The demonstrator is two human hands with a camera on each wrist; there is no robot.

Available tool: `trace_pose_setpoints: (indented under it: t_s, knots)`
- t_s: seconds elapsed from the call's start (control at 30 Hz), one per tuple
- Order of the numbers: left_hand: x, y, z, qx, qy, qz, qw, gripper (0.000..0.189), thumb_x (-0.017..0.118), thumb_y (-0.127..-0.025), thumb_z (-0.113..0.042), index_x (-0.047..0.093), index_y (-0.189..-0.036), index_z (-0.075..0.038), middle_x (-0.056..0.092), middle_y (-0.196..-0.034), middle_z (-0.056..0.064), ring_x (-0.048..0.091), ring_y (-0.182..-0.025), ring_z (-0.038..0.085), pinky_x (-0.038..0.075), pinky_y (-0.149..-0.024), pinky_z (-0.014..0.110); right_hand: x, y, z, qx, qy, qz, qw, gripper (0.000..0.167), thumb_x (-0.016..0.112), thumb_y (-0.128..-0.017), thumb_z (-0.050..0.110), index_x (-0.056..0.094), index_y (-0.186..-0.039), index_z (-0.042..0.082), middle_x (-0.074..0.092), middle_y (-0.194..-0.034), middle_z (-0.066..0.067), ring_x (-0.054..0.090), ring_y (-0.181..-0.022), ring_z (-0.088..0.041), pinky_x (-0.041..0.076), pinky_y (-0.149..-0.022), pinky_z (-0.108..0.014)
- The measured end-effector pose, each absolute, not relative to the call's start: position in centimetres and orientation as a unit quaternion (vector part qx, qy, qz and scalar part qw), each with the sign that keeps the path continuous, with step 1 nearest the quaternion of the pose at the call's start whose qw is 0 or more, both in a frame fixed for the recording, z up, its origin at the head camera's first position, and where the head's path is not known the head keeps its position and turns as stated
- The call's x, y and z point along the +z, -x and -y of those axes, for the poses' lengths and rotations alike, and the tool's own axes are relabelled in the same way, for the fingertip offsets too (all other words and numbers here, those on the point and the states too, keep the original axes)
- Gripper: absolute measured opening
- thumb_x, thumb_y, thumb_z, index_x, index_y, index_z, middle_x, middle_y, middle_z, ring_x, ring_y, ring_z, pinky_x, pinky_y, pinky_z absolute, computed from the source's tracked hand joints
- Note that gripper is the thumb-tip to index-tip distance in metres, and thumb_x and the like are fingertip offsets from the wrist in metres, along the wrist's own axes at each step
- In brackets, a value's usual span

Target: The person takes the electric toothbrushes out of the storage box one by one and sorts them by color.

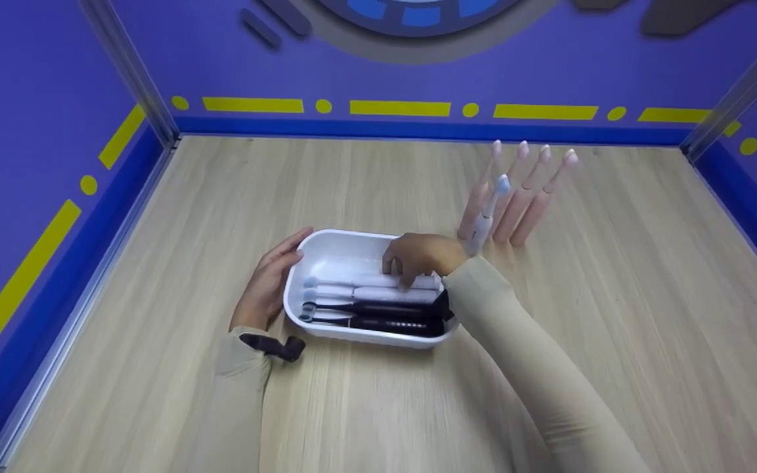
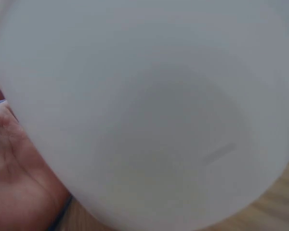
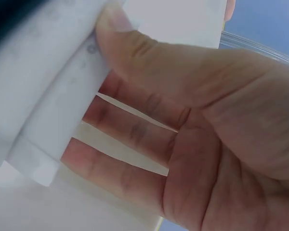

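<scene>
Hand, left (image 1: 270, 282): holds the left end of the white tray (image 1: 352, 249), thumb at the rim, fingers along the outer wall.
Hand, right (image 1: 424, 255): reaches over the tray and pinches the upper white toothbrush (image 1: 375, 280) between thumb and fingers; in the right wrist view the fingers look nearly straight, with gaps between them.
Tray contents: centre of the frame, the pinched brush lies above a lower white toothbrush (image 1: 395, 295) and two black toothbrushes (image 1: 378, 324), all with heads to the left.
Standing brushes: right of centre, upper half of the frame, four pink toothbrushes (image 1: 531, 217) behind a standing white toothbrush (image 1: 481, 228), whose base the right wrist hides.
Hard to see: a dark shape (image 1: 445, 306) by the right sleeve (image 1: 483, 289) covers the black handles' right ends.
Left wrist view: blurred tray wall fills most of it; only part of the palm shows at lower left.
Right wrist view: white handles are cut off at upper left.
</scene>
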State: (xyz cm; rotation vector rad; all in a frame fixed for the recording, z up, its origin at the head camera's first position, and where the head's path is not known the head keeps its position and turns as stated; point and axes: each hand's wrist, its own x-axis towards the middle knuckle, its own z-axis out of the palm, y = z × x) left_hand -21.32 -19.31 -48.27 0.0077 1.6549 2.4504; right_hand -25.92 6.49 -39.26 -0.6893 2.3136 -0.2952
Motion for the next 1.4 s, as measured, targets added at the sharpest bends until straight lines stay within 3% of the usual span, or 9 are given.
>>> trace_pose_setpoints:
  t_s: [0.33, 0.57, 0.83, 1.4]
  knots:
    - [-48.21, 21.19, 19.26, 0.814, -0.002, -0.573, 0.096, 0.049, 0.040, -0.098, -0.005, 0.037, -0.147, -0.004, 0.030, -0.157, 0.005, 0.025, -0.146, 0.017, 0.021, -0.120, 0.032, -39.41, 26.20, -6.69, -0.113, 0.289, -0.888, 0.341, 0.035, 0.077, -0.078, 0.006, 0.068, -0.112, 0.009, 0.068, -0.108, -0.009, 0.058, -0.087, -0.016, 0.048, -0.064, -0.023]
    - [-48.33, 21.23, 19.38, 0.809, -0.004, -0.579, 0.098, 0.048, 0.039, -0.099, -0.006, 0.037, -0.147, -0.006, 0.030, -0.157, 0.004, 0.024, -0.146, 0.016, 0.020, -0.120, 0.030, -39.32, 26.23, -6.60, -0.100, 0.299, -0.887, 0.337, 0.038, 0.075, -0.080, 0.007, 0.068, -0.117, 0.008, 0.068, -0.113, -0.011, 0.058, -0.090, -0.017, 0.052, -0.076, -0.029]
    - [-48.32, 21.28, 19.37, 0.818, -0.013, -0.568, 0.090, 0.049, 0.039, -0.099, -0.003, 0.035, -0.147, -0.002, 0.030, -0.157, 0.007, 0.024, -0.146, 0.016, 0.021, -0.120, 0.030, -39.49, 26.53, -6.70, -0.085, 0.306, -0.896, 0.311, 0.041, 0.070, -0.083, 0.002, 0.066, -0.123, 0.008, 0.066, -0.120, -0.010, 0.060, -0.113, -0.024, 0.049, -0.098, -0.038]
    - [-48.32, 21.36, 19.38, 0.820, -0.002, -0.565, 0.092, 0.049, 0.040, -0.098, -0.002, 0.035, -0.147, -0.002, 0.031, -0.157, 0.008, 0.026, -0.145, 0.017, 0.023, -0.119, 0.030, -38.64, 26.36, -7.23, -0.083, 0.332, -0.891, 0.299, 0.037, 0.072, -0.082, 0.006, 0.068, -0.119, 0.009, 0.069, -0.111, -0.013, 0.062, -0.104, -0.024, 0.051, -0.093, -0.039]
